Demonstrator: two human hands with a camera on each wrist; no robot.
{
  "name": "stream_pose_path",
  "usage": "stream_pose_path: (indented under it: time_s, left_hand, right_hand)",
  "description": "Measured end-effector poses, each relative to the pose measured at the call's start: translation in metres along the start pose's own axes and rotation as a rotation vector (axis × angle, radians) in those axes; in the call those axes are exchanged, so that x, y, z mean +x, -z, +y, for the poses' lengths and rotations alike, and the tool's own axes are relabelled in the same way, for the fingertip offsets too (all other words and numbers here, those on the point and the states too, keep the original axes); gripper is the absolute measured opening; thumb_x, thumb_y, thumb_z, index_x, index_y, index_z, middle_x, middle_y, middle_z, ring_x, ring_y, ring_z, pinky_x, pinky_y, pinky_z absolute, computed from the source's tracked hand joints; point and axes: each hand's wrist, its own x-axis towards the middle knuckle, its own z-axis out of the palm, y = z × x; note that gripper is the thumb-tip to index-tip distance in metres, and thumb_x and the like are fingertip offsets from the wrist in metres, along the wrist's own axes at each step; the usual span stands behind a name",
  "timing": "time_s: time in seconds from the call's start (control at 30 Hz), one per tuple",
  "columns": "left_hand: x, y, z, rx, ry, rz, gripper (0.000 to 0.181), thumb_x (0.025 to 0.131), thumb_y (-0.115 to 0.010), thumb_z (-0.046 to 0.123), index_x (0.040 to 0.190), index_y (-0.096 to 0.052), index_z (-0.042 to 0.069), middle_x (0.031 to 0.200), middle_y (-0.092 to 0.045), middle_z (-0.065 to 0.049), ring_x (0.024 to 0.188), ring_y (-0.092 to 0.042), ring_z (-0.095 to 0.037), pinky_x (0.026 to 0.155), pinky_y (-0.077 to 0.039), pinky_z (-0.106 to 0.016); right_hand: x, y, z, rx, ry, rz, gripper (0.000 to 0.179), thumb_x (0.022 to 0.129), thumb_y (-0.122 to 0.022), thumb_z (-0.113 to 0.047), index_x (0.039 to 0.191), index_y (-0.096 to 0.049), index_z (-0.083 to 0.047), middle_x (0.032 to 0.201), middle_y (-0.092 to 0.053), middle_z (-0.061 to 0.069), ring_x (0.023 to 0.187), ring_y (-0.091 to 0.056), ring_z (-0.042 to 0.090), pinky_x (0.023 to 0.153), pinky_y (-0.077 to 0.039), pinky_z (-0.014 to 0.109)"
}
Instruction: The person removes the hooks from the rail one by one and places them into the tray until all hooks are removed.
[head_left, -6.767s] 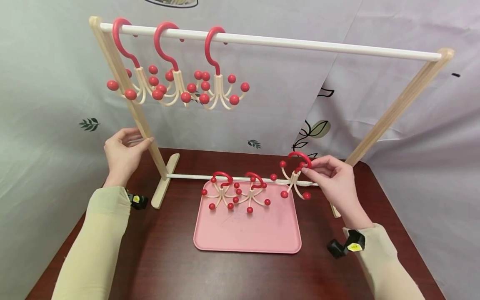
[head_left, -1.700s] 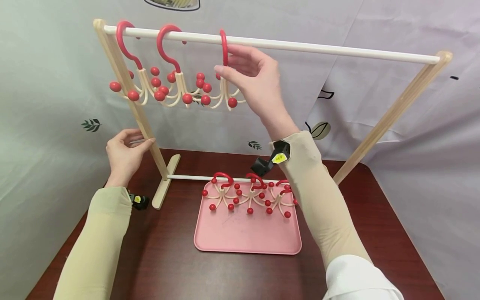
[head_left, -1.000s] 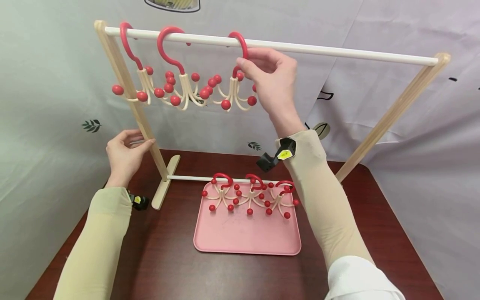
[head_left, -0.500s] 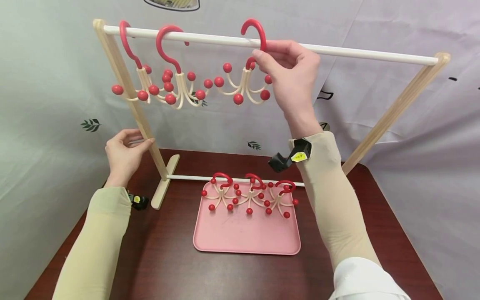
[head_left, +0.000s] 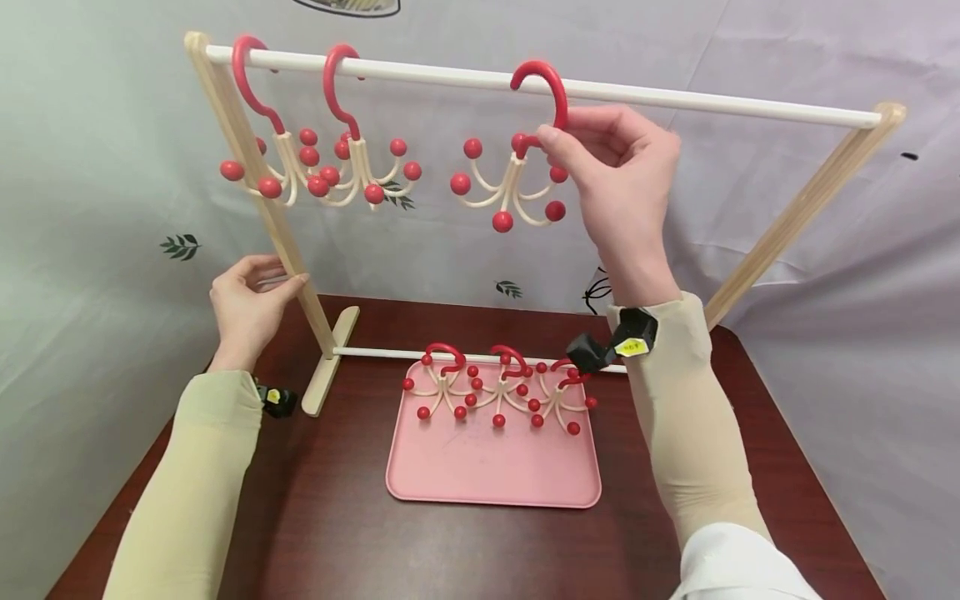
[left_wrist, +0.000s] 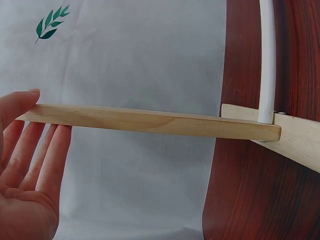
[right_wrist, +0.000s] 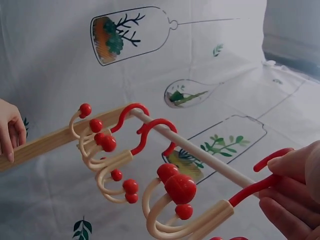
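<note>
My right hand (head_left: 626, 175) pinches the red hook of a multi-arm hanger (head_left: 512, 171) with pale arms and red ball tips. The hook is off the white rail (head_left: 450, 77), its tip in front of it in the head view. My left hand (head_left: 251, 304) grips the left wooden post (left_wrist: 150, 120) of the rack, thumb on one side and fingers on the other. Two similar hangers, a left one (head_left: 283, 154) and a right one (head_left: 358, 158), hang near the rail's left end. In the right wrist view the held hanger's stem (right_wrist: 210, 220) slants down from my fingers.
A pink tray (head_left: 491, 475) lies on the dark wooden table (head_left: 337, 517). Three more such hangers, a left (head_left: 442, 385), a middle (head_left: 503, 387) and a right one (head_left: 557, 398), lie along its back half. The right post (head_left: 802, 208) and a low white crossbar (head_left: 375, 353) complete the rack.
My right hand laid one hanger on the tray's right side, rose to the rail, took the third hanging hanger, slid it right and unhooked it. My left hand stayed on the post.
</note>
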Motion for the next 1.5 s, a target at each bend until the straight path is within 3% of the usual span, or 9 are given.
stream_pose_path:
  time_s: [0.37, 0.47, 0.6, 0.7, 0.87, 1.5]
  left_hand:
    - [0.0, 0.0, 0.002, 0.007, -0.003, 0.002, 0.047, 0.086, -0.084, 0.031, 0.126, -0.069, 0.011, 0.117, -0.071, -0.006, 0.094, -0.069, -0.002, 0.08, -0.056, -0.018]
    - [0.0, 0.0, 0.002, 0.006, -0.006, 0.0, 0.046, 0.086, -0.084, 0.031, 0.125, -0.069, 0.011, 0.117, -0.071, -0.005, 0.094, -0.069, -0.003, 0.08, -0.056, -0.019]
    - [0.0, 0.0, 0.002, 0.008, -0.002, -0.003, 0.047, 0.086, -0.084, 0.031, 0.126, -0.069, 0.011, 0.117, -0.071, -0.005, 0.095, -0.069, -0.004, 0.08, -0.057, -0.019]
    - [-0.001, 0.0, 0.001, 0.006, -0.001, -0.003, 0.047, 0.086, -0.084, 0.031, 0.126, -0.069, 0.011, 0.117, -0.071, -0.005, 0.095, -0.069, -0.003, 0.08, -0.056, -0.019]
    - [-0.002, 0.0, 0.001, -0.005, -0.004, -0.002, 0.046, 0.086, -0.084, 0.03, 0.125, -0.069, 0.011, 0.116, -0.072, -0.004, 0.093, -0.068, -0.001, 0.079, -0.056, -0.018]
    - [-0.002, -0.001, 0.0, -0.009, -0.009, -0.003, 0.046, 0.086, -0.085, 0.029, 0.125, -0.069, 0.01, 0.116, -0.072, -0.004, 0.093, -0.069, -0.001, 0.079, -0.056, -0.017]
  right_hand:
    - [-0.031, 0.017, 0.023, -0.056, -0.056, -0.12, 0.022, 0.082, -0.088, -0.008, 0.1, -0.079, -0.003, 0.09, -0.074, 0.016, 0.076, -0.07, 0.03, 0.075, -0.058, 0.032]
    - [-0.043, 0.02, 0.028, -0.083, -0.073, -0.164, 0.02, 0.082, -0.087, -0.007, 0.1, -0.079, -0.004, 0.09, -0.075, 0.014, 0.077, -0.072, 0.026, 0.069, -0.057, 0.029]
    - [-0.059, 0.021, 0.036, -0.098, -0.093, -0.232, 0.019, 0.083, -0.086, -0.006, 0.099, -0.078, -0.001, 0.091, -0.075, 0.012, 0.081, -0.074, 0.024, 0.072, -0.059, 0.029]
    - [-0.071, 0.021, 0.042, -0.06, -0.132, -0.284, 0.019, 0.083, -0.085, -0.004, 0.099, -0.076, 0.003, 0.091, -0.075, 0.014, 0.083, -0.075, 0.027, 0.077, -0.061, 0.035]
    - [-0.092, 0.021, 0.052, -0.043, -0.235, -0.364, 0.016, 0.084, -0.085, -0.006, 0.096, -0.075, -0.001, 0.091, -0.076, 0.014, 0.082, -0.075, 0.033, 0.067, -0.062, 0.039]
    - [-0.155, 0.014, 0.091, -0.065, -0.413, -0.556, 0.017, 0.083, -0.083, 0.001, 0.097, -0.075, -0.004, 0.096, -0.075, 0.011, 0.084, -0.075, 0.028, 0.074, -0.062, 0.039]
